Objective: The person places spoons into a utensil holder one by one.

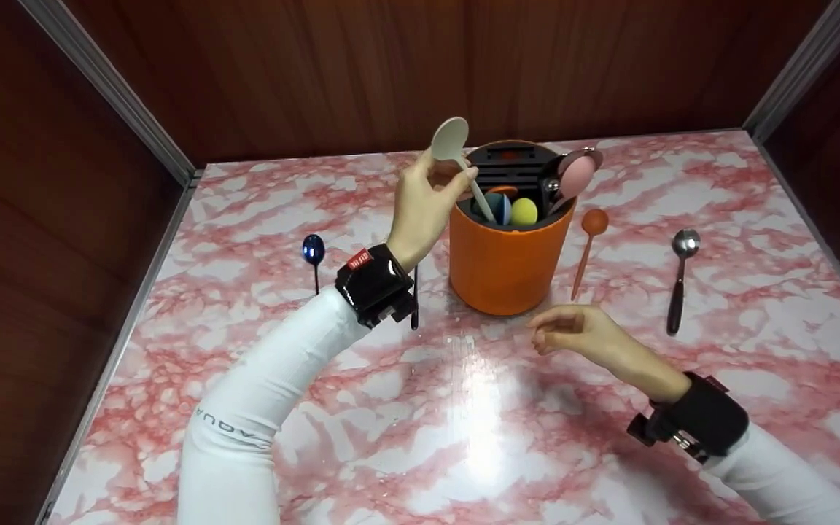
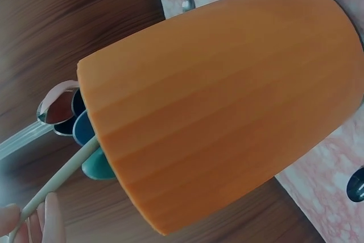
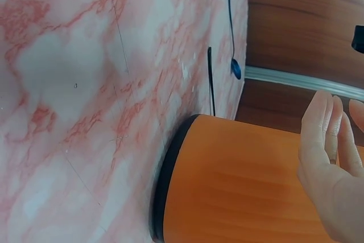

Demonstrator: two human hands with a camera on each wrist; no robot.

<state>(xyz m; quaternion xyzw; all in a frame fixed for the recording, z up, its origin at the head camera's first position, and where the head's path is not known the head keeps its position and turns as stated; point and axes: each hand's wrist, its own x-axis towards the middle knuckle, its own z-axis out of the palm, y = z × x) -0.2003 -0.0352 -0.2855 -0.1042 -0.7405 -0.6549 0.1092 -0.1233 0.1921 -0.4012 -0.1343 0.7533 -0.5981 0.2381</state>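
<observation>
My left hand [image 1: 424, 204] pinches a cream spoon [image 1: 451, 138] by its handle, bowl upward, at the left of an orange utensil holder [image 1: 507, 266]. The lower end of that handle dips inside the rim, as the left wrist view also shows with the handle [image 2: 62, 173] between thumb and fingers. Inside the holder stand a pink spoon [image 1: 577, 176], a yellow-green one [image 1: 523, 212] and a teal one [image 2: 98, 166]. My right hand [image 1: 584, 337] hovers in front of the holder with loosely bent fingers and holds nothing.
On the marbled table [image 1: 362, 452], an orange spoon [image 1: 594, 221] and a metal ladle with a dark handle [image 1: 676, 299] lie to the right. A blue spoon [image 1: 313, 249] lies left, and a thin black handle [image 1: 415, 306] shows beside my left wrist. Wood-grain walls [image 1: 303, 80] enclose the table.
</observation>
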